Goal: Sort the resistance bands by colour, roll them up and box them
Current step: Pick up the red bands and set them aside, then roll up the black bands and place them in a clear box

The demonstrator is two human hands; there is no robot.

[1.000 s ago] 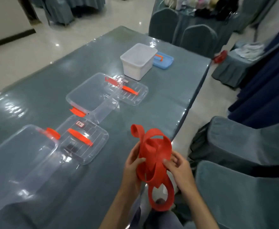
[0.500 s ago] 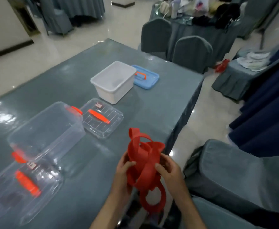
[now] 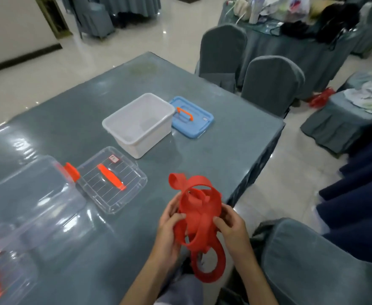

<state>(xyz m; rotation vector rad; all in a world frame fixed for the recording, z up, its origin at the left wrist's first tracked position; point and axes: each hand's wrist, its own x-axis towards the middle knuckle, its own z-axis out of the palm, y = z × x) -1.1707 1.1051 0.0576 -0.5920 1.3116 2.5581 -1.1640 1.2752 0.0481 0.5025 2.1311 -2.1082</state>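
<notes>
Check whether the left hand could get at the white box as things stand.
Probably not right away. The left hand grips the red bands together with the right hand. The white box stands open farther up the table, with nothing between; it looks like a stretch.

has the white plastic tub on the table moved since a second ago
No. The white plastic tub sits against the same side of the blue lid with the orange handle as before; only the head camera swung, shifting both in frame.
</notes>
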